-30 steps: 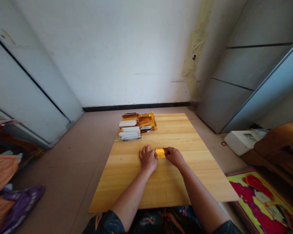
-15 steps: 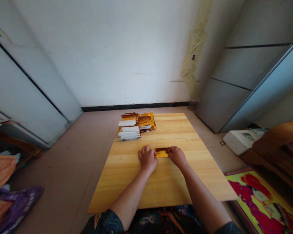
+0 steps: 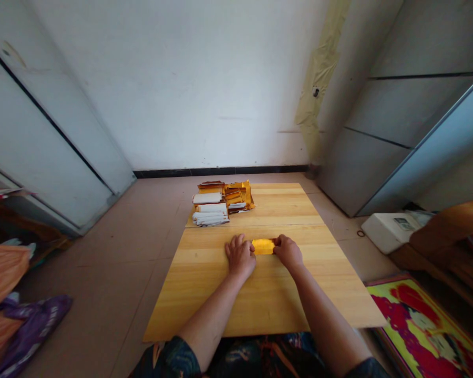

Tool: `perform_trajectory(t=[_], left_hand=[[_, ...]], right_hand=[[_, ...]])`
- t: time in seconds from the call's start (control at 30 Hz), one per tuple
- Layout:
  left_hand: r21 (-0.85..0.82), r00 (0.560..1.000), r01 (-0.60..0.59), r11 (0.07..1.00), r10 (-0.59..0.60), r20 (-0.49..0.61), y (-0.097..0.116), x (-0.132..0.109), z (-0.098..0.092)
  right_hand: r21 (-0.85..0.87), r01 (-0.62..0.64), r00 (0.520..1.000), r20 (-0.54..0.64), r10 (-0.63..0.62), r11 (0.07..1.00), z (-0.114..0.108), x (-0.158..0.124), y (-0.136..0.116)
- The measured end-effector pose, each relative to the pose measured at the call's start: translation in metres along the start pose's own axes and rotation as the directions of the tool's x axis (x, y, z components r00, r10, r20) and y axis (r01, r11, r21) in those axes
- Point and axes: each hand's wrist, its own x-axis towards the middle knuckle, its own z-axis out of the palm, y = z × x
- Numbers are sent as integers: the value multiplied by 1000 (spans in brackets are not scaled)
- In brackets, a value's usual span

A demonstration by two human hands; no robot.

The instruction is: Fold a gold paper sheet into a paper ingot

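A small folded piece of gold foil paper point(image 3: 263, 246) lies on the wooden table point(image 3: 268, 294) between my two hands. My left hand point(image 3: 239, 256) rests palm down on its left end, fingers pressed together on the paper. My right hand point(image 3: 288, 251) holds its right end with curled fingers. At the far left of the table sits a pile of gold and white paper strips point(image 3: 219, 202), well beyond both hands.
A white device point(image 3: 387, 229) sits on the floor to the right, next to wooden furniture point(image 3: 445, 231) and a bright patterned mat point(image 3: 425, 325). Orange and purple bags point(image 3: 19, 310) lie at the left. Grey cabinets stand on both sides.
My right hand has slid a little to the right along the gold paper, showing more of it. The left hand has stayed in place.
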Motion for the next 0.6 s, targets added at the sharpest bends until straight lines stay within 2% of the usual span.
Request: perform_trajectory(t=[0.13,0.27,0.43,0.6], left_hand=[[-6,998,-36,999,36,-51,-1,-3,1],[-42,994,-64,997,60,-94,-3,-6,2],[-80,993,-70,994,61,-99,-2,-9,-1],[-132,993,-60,989,45,-111,-1,-9,-5]], right_hand=[[93,54,996,-82,-47,994,2,3,10],[153,119,989,-104,-104,981,4,1,12],[231,178,974,-177,-138,956,6,-3,15],[322,201,974,-165,-154,925,9,-4,18]])
